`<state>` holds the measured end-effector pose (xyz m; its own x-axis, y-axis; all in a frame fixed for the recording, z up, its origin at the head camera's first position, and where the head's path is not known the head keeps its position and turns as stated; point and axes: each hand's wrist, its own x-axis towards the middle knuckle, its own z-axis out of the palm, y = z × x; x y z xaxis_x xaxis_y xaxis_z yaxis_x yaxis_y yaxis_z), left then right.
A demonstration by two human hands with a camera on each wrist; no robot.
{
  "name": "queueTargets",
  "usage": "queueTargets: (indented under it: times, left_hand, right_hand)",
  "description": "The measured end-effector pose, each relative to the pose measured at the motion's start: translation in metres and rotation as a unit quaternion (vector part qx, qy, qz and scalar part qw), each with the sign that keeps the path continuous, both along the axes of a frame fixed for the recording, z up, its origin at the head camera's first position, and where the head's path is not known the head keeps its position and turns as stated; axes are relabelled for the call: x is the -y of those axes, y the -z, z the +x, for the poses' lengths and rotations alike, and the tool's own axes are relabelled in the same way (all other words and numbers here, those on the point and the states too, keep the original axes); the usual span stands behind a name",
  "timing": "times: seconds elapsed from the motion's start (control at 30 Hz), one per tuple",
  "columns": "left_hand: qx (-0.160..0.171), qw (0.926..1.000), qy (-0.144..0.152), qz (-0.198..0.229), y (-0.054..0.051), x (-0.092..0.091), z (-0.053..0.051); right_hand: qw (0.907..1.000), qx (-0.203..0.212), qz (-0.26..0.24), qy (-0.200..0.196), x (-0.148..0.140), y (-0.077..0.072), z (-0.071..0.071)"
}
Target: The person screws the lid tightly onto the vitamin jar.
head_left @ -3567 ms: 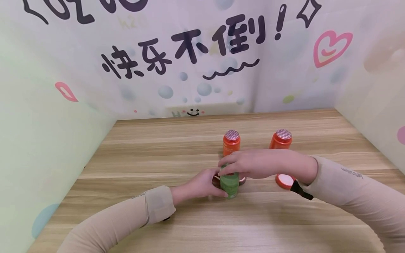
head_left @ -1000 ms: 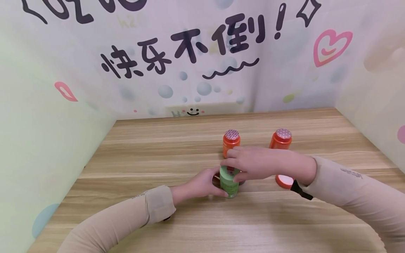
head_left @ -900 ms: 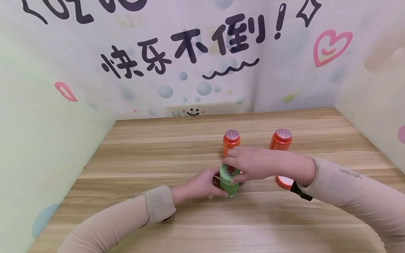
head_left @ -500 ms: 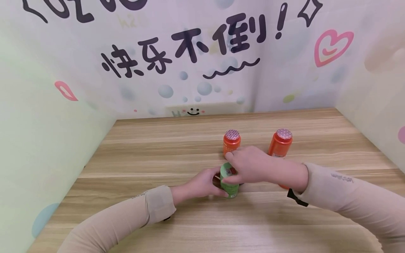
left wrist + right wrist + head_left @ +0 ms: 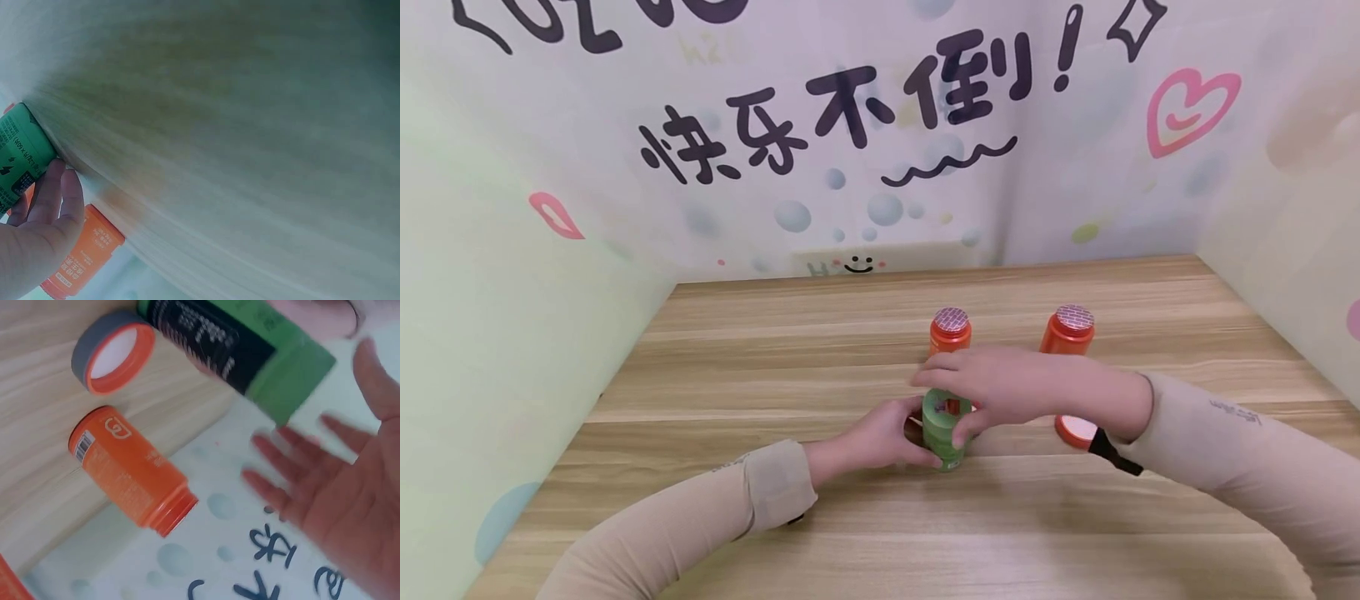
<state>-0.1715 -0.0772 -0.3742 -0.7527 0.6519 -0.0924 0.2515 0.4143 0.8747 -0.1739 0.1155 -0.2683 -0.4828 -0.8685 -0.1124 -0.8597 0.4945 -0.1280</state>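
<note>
Clamped on the green container (image 5: pixel 943 440) is the left hand (image 5: pixel 883 435), its thumb on the near side; from the head view I see the container standing near the middle of the wooden table (image 5: pixel 865 542). Above and beside its top, the right hand (image 5: pixel 1000 383) arches over with thumb and fingers apart. Just beyond stands one orange bottle (image 5: pixel 950 337), partly behind that hand, and off to the right a second orange bottle (image 5: pixel 1067 335), each topped by a patterned silvery disc. A red-rimmed lid (image 5: pixel 1077 432) with a white inside lies below the right forearm, next to a black strap (image 5: pixel 1114 454) at the cuff. From the left wrist, fingers press against the container's printed side, and an orange bottle shows just past them. From the right wrist, the right hand is spread, its fingers blurred and clear of the container's pale green end; a grey cap (image 5: pixel 115 353) with an orange inner rim sits beside the container, near an orange bottle.
</note>
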Motion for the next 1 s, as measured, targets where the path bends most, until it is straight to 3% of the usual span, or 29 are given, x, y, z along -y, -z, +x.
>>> queueTargets:
  times: [0.13,0.3,1.0]
  left_hand:
    - [-0.002,1.0,0.002,0.006,-0.0008,0.0001,0.0008]
    - [-0.001,1.0,0.0,-0.005,-0.0011,-0.0003,0.0007]
    - [-0.012,0.9999,0.004,-0.007,0.0001,-0.0005,-0.0006]
  right_hand:
    - [0.9957,0.067,-0.007,-0.064,-0.0053,-0.0048,-0.0061]
    - [0.9933,0.046,-0.01,-0.106,-0.0089,-0.005,-0.0078]
    - [0.995,-0.033,0.021,-0.092,-0.0021,-0.001,-0.0025]
